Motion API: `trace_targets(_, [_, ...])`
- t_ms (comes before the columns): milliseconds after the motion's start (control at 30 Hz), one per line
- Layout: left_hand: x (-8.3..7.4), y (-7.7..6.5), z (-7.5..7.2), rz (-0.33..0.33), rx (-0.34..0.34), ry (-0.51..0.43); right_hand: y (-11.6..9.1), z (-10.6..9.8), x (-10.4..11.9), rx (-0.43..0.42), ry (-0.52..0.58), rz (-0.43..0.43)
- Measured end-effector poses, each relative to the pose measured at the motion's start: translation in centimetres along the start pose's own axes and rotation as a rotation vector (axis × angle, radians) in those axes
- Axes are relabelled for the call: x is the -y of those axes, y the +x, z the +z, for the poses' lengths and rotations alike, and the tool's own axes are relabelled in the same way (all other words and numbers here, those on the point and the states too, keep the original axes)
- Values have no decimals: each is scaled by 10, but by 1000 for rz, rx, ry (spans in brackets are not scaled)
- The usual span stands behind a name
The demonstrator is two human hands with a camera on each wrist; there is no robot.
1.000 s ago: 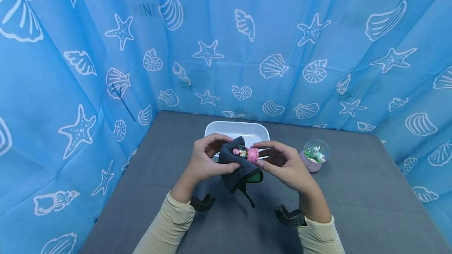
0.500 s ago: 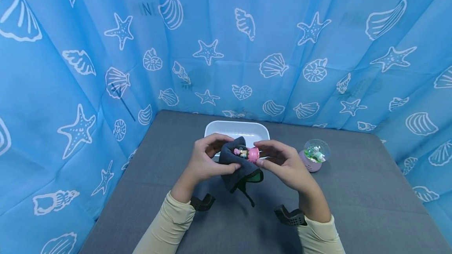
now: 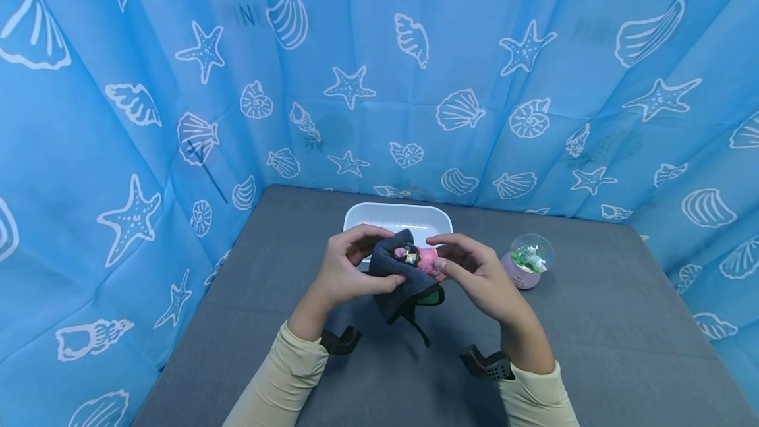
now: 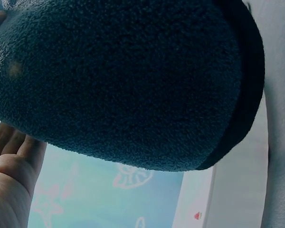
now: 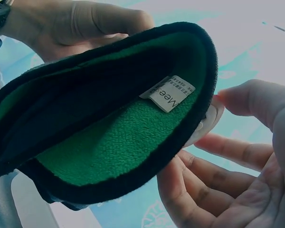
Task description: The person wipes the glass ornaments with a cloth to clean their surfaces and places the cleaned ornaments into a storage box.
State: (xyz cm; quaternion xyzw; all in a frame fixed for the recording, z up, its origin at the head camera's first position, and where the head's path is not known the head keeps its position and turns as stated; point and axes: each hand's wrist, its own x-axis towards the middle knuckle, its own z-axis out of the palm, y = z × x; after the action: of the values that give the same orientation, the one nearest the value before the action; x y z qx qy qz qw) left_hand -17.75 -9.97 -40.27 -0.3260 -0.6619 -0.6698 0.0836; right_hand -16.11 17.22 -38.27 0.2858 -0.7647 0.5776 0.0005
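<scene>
Here's the white tray (image 3: 418,216), and just this side of it the left hand (image 3: 342,272) has its grip round a dark blue cloth (image 3: 398,300). The right hand (image 3: 481,279) pinches a pink-based trinket (image 3: 427,259), lying sideways against that cloth at the tray's near edge. Both grips are occupied, then! Right of the tray, apart from the action, a lilac-based globe (image 3: 526,262) stands on the grey desk (image 3: 605,321). Beyond the tray hangs a blue curtain (image 3: 379,124) of shells and starfish.

And what's blocking us? Hands and cloth cover much of the tray's near rim. The trinket's far end sits in a fold, its figure too small to read. From the left wrist, cloth swallows most of the view; from the right, its green lining shows a label (image 5: 171,93), fine print unreadable, with the trinket mostly hidden behind.
</scene>
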Motion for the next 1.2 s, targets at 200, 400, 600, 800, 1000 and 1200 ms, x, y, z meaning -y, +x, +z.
trace_targets(200, [0, 0, 1, -5, 8, -1, 0, 0, 0, 7, 12, 14])
trace_targets(400, [0, -1, 1, -11, 3, 3, 1, 1, 0, 13, 36, 26])
trace_targets(600, [0, 0, 1, -3, -17, 9, 1, 1, -1, 12, 44, 19])
trace_targets(800, [0, 0, -1, -4, -26, 16, 0, 0, -3, 9, 69, -9])
trace_targets(1000, [-2, 0, -1, -7, -28, 23, 0, -1, -5, -26, 100, -52])
trace_targets(1200, [-1, 0, -1, -10, -41, 20, -2, -3, -5, -57, 100, -34])
